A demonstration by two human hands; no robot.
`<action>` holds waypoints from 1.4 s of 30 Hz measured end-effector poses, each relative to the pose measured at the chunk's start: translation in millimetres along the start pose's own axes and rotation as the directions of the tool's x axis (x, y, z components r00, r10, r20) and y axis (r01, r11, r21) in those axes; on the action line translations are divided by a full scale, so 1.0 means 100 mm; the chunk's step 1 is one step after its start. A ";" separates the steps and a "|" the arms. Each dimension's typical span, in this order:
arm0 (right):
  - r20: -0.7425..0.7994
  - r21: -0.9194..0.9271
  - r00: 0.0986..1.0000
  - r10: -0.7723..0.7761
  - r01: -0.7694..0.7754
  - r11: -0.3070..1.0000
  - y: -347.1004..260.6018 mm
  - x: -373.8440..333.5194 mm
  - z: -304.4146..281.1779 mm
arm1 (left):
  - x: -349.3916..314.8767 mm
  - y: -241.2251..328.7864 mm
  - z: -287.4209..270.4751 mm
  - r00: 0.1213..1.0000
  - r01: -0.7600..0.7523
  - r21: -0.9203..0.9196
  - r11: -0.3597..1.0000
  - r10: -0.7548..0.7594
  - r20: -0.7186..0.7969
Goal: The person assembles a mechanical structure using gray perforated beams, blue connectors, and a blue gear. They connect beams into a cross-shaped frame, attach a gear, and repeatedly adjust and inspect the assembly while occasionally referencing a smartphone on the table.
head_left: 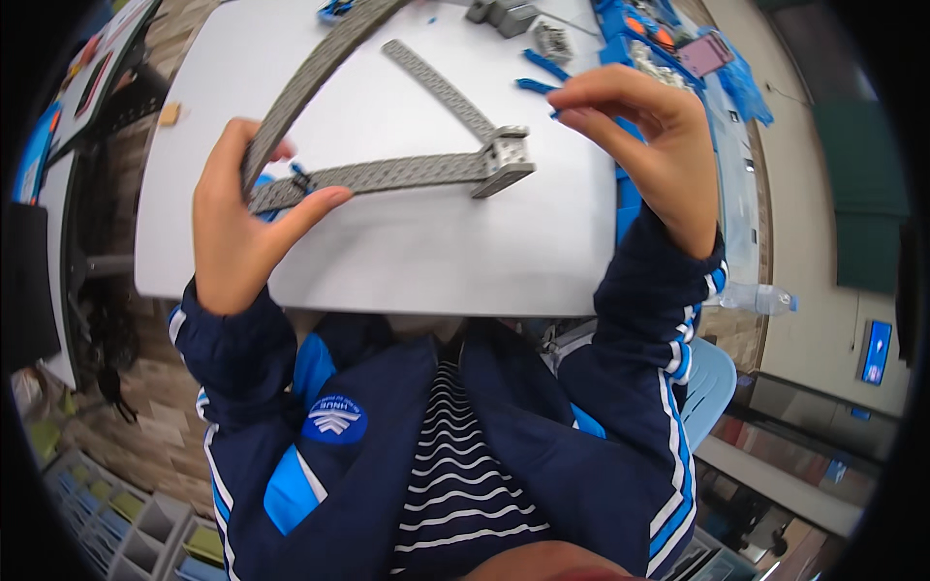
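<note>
Lying near the table's [436, 261] left edge is a small tan block [170, 113]; grey blocks [504, 16] sit toward the far edge, blue pieces [545, 65] near the far right corner, a blue bin [612, 21] along the right edge. The left hand [232, 223] clasps a grey perforated frame [417, 172] at its left corner, thumb spread wide, fingertips partly hidden behind a beam. The frame's bracketed end points toward the right hand [654, 136], whose nearly closed thumb and forefinger pinch a tiny blue piece [555, 114].
</note>
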State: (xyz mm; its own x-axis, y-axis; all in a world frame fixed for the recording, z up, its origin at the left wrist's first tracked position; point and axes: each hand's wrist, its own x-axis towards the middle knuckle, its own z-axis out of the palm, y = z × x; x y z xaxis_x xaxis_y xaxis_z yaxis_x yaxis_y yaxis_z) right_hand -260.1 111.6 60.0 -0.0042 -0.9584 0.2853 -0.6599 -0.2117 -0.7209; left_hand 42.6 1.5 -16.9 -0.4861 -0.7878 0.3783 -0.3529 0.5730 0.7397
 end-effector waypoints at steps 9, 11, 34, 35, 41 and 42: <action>0.031 -0.218 0.997 -0.074 0.079 0.973 0.14 -0.06 0.32 | -0.03 -0.12 -0.05 0.989 -0.083 0.054 0.995 0.076 0.123; 0.047 -0.278 0.991 -0.125 0.133 0.951 0.16 -0.06 0.34 | -0.05 -0.14 -0.04 0.989 -0.088 0.049 0.995 0.081 0.123; -0.162 0.114 0.982 0.100 -0.082 0.990 0.39 -0.27 0.33 | -0.21 -0.02 -0.11 0.974 0.170 -0.174 0.970 -0.192 -0.122; -0.152 0.100 0.984 0.095 -0.080 0.992 0.39 -0.27 0.31 | -0.20 -0.03 -0.11 0.978 0.155 -0.154 0.976 -0.173 -0.115; -0.224 0.340 0.946 0.234 -0.150 0.929 0.69 -0.21 0.35 | -0.28 -0.14 -0.06 0.955 0.089 -0.192 0.977 -0.139 -0.263; -0.231 0.426 0.927 0.297 -0.178 0.887 0.77 -0.20 0.38 | -0.32 -0.16 -0.07 0.942 0.081 -0.284 0.955 -0.167 -0.291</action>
State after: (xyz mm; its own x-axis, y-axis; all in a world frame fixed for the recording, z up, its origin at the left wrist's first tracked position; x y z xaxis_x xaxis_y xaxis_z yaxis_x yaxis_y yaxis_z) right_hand -282.8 106.8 -25.0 -0.3729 -0.9069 0.1960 -0.2644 -0.0987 -0.9594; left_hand 69.2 16.6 -37.2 -0.1661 -0.9034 0.3952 -0.1496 0.4193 0.8955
